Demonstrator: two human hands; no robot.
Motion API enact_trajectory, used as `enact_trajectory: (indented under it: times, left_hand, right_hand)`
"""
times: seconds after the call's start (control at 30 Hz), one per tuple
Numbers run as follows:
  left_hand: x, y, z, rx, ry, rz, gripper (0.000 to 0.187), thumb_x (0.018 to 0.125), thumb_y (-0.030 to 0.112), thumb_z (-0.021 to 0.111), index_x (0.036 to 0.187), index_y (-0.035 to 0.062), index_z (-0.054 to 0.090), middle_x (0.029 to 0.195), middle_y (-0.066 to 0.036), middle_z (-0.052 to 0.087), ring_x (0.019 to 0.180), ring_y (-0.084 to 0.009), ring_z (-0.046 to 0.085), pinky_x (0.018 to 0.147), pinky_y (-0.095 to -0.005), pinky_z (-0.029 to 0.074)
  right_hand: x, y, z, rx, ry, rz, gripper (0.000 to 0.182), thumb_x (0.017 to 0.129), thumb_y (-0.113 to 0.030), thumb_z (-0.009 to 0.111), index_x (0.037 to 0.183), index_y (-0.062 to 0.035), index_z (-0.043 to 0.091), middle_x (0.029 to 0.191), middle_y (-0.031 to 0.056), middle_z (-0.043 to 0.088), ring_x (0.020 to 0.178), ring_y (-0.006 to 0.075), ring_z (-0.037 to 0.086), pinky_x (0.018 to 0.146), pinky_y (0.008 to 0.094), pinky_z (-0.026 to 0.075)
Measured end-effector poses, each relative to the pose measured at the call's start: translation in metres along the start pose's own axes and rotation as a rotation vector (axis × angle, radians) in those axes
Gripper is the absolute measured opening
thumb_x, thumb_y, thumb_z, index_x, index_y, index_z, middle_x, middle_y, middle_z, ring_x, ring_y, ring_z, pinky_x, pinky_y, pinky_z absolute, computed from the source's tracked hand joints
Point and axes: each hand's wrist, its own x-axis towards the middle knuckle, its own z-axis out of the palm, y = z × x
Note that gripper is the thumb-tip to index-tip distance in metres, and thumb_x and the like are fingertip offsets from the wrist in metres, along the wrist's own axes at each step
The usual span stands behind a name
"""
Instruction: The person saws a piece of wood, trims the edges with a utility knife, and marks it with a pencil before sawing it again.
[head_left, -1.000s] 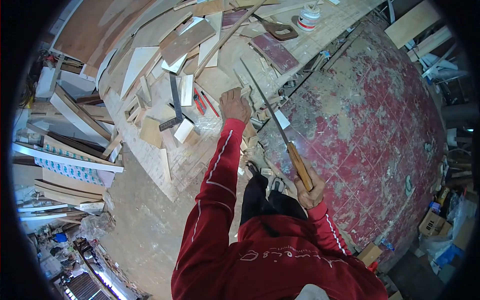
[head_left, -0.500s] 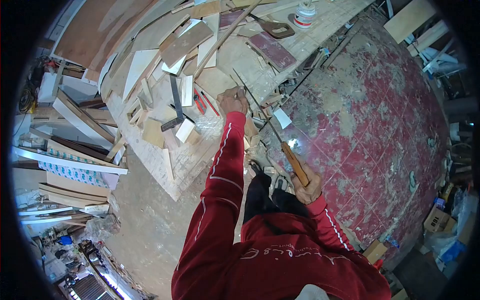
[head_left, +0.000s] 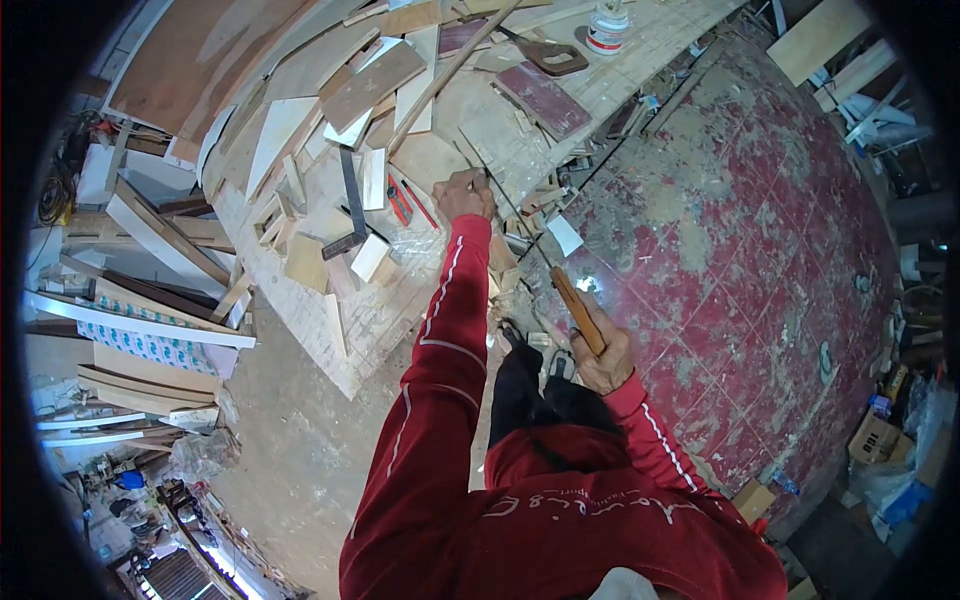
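Left hand [head_left: 465, 193] outstretched, pressing wood piece [head_left: 432, 160] at workbench [head_left: 650, 50] edge — right hand [head_left: 603, 358] fisted round saw [head_left: 560, 285] handle, elbow bent.

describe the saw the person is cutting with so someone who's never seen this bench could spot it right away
Start at the long wooden workbench littered with offcuts. At its near edge, the left hand presses on a small piece of wood; the saw runs from there back to the right hand. It has a thin, narrow blade and a straight orange-brown handle, unlike the other saw with a looped handle at the far end.
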Motion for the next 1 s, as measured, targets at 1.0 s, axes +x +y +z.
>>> enact_trajectory:
  times: [1.0]
  left_hand:
    - [0.003,0.006,-0.003,-0.056,0.003,0.032,0.017,0.075,0.025,0.064,0.081,0.0109,0.071,0.085,-0.008,0.068,0.089,-0.0313,0.055,0.085,-0.0402,0.041]
  right_hand:
    - [0.018,-0.010,0.025,-0.044,0.039,0.017,0.056,0.075,-0.001,0.053,0.130,-0.0099,0.048,0.084,0.0236,0.064,0.071,0.0372,0.066,0.063,0.0385,0.052]
